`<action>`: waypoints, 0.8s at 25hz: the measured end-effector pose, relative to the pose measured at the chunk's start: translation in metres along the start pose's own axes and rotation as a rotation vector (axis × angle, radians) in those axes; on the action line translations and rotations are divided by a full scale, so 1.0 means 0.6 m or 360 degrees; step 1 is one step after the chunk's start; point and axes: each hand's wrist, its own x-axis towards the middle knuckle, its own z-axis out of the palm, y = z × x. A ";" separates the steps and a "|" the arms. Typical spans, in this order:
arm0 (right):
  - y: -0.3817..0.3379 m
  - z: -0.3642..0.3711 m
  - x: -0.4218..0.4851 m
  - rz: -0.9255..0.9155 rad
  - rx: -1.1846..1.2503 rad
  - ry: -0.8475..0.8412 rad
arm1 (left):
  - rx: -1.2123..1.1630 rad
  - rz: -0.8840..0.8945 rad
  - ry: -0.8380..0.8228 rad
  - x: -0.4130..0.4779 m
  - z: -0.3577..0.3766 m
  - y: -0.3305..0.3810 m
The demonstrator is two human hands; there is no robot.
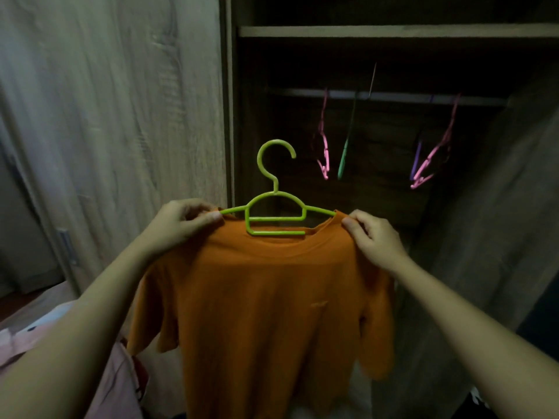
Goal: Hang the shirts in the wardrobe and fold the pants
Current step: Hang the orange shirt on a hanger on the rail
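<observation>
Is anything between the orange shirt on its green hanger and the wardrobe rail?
Nothing visible stands between the orange shirt and the rail: the wardrobe is open, and only a few empty hangers hang there, with gaps between.

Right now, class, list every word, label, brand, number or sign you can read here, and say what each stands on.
No text can be read.
The orange shirt bears only a small chest mark, too faint to read.
The green hanger shows no lettering.
</observation>
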 end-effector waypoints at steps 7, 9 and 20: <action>-0.043 0.017 0.033 -0.0093 0.0048 -0.0099 | -0.0294 0.0118 0.0197 -0.032 -0.029 -0.056; -0.049 0.028 0.039 -0.0065 0.0078 -0.0059 | -0.0335 0.0093 0.0167 -0.027 -0.038 -0.060; -0.076 0.062 0.052 0.0215 -0.0150 0.0239 | 0.0248 0.0387 -0.0161 0.022 -0.033 -0.090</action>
